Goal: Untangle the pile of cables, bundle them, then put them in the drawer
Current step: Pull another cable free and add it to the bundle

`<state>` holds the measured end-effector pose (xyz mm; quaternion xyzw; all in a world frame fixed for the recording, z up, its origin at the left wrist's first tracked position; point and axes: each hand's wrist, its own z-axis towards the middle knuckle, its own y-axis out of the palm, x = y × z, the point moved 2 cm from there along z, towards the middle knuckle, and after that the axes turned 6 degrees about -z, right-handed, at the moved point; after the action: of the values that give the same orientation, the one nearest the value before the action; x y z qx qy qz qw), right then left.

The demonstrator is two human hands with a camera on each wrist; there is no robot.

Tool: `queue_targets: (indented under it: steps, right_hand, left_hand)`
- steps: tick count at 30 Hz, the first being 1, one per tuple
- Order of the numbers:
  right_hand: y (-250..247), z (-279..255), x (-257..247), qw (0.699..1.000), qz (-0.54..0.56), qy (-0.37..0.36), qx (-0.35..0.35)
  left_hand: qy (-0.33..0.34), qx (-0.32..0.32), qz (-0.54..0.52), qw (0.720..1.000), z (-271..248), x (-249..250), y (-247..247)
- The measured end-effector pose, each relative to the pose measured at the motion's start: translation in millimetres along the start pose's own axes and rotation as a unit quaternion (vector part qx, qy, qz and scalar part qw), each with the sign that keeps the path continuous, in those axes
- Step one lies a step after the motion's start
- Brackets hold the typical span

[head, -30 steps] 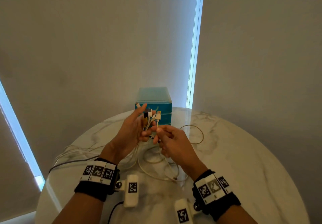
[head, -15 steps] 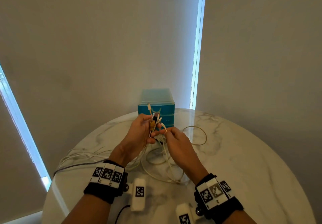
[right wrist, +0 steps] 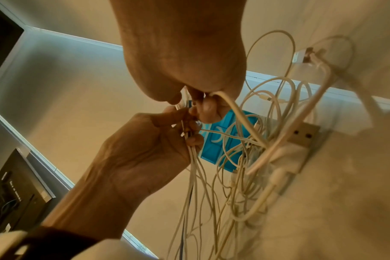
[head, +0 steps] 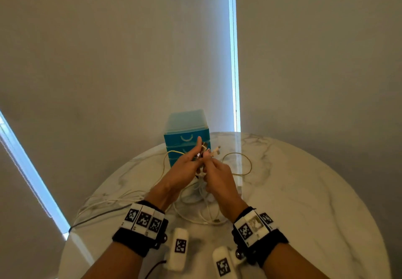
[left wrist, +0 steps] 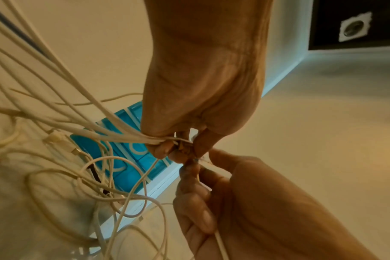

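Round white marble tabletop [head: 293, 202], grey-veined. At frame centre, against its far edge, a teal drawer unit [head: 187, 139]; below that, loose pale cables [head: 195, 215] sprawled toward lower left.

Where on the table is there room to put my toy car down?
The table's right side, past the yellow cable loop, is bare. It's crowded between the hands and blue drawers, and left where cables trail.

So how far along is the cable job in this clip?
Early. Left hand grips a gathered bunch of white cable ends; right hand pinches one more beside that grip. The white cable lengths trail looped on the round marble table. Nothing is tied; the blue plastic drawer unit looks closed.
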<state>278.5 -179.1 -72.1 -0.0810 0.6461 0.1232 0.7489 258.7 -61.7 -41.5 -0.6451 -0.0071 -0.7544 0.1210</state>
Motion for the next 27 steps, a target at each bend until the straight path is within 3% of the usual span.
queue_targets:
  steps: [4,7,10,15,18,22,24,27]
  right_hand:
    - [-4,4,5,0.999,0.023,-0.001,0.024]
    - [-4,7,5,0.999,0.038,0.014,-0.011]
    - [-5,10,3,0.999,-0.006,-0.019,-0.04]
    - [-10,8,0,0.995,-0.045,-0.05,-0.079]
    - [-12,9,3,0.995,-0.05,-0.058,-0.065]
    - [-12,12,8,0.991,-0.107,-0.065,-0.037]
    - [-9,12,8,0.989,-0.134,-0.06,-0.033]
    - [-2,10,9,0.988,-0.137,-0.051,-0.05]
  left_hand:
    - [-0.021,0.0,0.027,0.999,3,5,11]
    - [-0.059,0.046,-0.03,0.997,5,3,4]
    - [-0.067,0.052,-0.077,0.993,3,11,0]
    - [-0.057,-0.002,-0.004,0.998,5,14,3]
    - [-0.056,-0.016,-0.015,0.998,1,16,6]
    - [-0.139,-0.063,-0.069,0.986,-6,17,6]
    - [-0.125,-0.048,-0.031,0.991,-10,19,8]
    - [-0.146,-0.08,-0.103,0.981,-9,18,19]
